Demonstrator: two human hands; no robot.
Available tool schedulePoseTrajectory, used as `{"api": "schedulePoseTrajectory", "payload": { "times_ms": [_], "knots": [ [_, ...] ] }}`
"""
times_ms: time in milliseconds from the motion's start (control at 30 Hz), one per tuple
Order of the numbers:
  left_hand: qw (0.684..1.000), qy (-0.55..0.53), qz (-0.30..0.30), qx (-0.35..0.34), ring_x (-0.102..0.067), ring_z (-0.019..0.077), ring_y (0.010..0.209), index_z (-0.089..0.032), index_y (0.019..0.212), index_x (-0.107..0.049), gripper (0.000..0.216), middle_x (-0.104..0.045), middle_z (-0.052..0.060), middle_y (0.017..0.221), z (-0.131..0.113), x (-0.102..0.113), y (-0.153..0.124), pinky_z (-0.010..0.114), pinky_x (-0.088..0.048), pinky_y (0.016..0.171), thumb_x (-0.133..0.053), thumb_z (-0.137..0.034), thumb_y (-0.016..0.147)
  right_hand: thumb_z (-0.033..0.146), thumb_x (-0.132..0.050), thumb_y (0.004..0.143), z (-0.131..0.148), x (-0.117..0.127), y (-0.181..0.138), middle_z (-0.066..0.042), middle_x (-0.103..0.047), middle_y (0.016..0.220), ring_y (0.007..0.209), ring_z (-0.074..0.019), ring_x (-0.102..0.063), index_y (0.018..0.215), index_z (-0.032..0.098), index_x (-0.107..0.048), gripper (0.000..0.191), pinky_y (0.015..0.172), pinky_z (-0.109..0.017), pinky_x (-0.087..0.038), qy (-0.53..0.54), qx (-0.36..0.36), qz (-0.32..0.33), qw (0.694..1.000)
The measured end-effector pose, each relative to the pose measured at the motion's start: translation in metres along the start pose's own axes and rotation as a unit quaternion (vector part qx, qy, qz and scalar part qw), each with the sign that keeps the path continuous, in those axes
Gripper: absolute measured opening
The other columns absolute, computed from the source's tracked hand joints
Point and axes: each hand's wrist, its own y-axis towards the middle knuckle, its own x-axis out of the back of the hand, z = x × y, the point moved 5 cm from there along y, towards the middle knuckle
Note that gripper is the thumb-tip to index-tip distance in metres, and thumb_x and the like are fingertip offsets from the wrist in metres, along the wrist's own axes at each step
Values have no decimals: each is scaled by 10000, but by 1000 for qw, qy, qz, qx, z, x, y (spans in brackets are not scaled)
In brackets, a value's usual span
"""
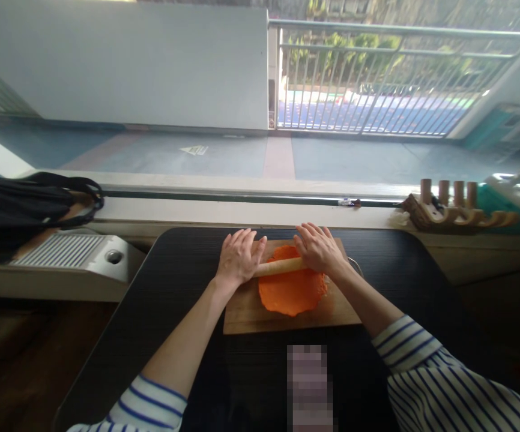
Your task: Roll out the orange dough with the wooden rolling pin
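Note:
A wooden rolling pin lies crosswise over a flattened sheet of orange dough or clay; I cannot tell which. Under both is a wooden board on a black table. The palm of my left hand rests on the pin's left end, its fingers stretched forward and the thumb apart. On the right end lies my right hand, also flat with extended fingers. Both hands cover the pin's ends. The sheet's edge is uneven, and part of it reaches beyond the pin.
A black bag lies at the left, by a white vented unit. On the window sill sit a small wrapper and a wooden rack with upright pegs. A metal loop shows beside the board. A blurred patch covers the near table.

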Motion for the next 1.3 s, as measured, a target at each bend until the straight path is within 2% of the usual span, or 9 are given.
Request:
{"api": "schedulePoseTrajectory", "payload": {
  "times_ms": [300, 533, 833, 967, 1100, 1300],
  "knots": [
    [999, 1, -29, -17, -564, 245, 1125, -148, 1073, -627, 501, -657, 121, 1152, 4, 3, 17, 407, -386, 992, -270, -480, 955, 340, -296, 966, -3, 0, 16, -97, -562, 1293, 1222, -227, -451, 1206, 212, -532, 360, 1035, -432, -277, 9, -14, -25, 1000],
    [1000, -1, -26, -10, -581, 239, 1093, -174, 1027, -635, 476, -674, 102, 1113, 6, 2, 28, 395, -391, 972, -273, -476, 958, 349, -287, 966, -5, 0, 31, -98, -597, 1240, 1187, -225, -475, 1169, 197, -562, 373, 1023, -397, -279, 6, -27, -13, 1000],
    [1000, 4, -20, -9, -587, 236, 1081, -164, 1009, -644, 482, -677, 101, 1115, 6, 2, 31, 397, -390, 970, -264, -458, 967, 364, -256, 980, -4, 2, 35, -89, -673, 1051, 1045, -204, -564, 978, 196, -623, 403, 928, -312, -345, -8, -28, 12, 1000],
    [1000, 2, -17, -22, -590, 237, 1074, -155, 1026, -643, 484, -677, 108, 1112, 1, 4, 23, 398, -398, 969, -272, -459, 963, 363, -270, 981, -3, 1, 25, -83, -668, 1079, 1067, -193, -559, 999, 206, -616, 381, 927, -299, -346, 2, -24, 28, 999],
    [999, 4, 0, -35, -557, 248, 1142, -133, 1087, -631, 529, -654, 131, 1166, -3, 2, 11, 422, -381, 1003, -250, -478, 961, 396, -284, 976, -3, 0, 12, -71, -661, 1112, 1103, -198, -546, 1045, 223, -605, 371, 964, -327, -332, 4, -26, 17, 1000],
    [999, 16, 27, -37, -513, 258, 1208, -144, 1169, -604, 546, -611, 130, 1246, -6, -5, -8, 449, -356, 1039, -261, -508, 950, 430, -284, 963, -3, -2, -8, -92, -514, 1360, 1270, -223, -417, 1286, 220, -487, 435, 1046, -424, -271, -5, -21, 13, 1000]
  ]
}}
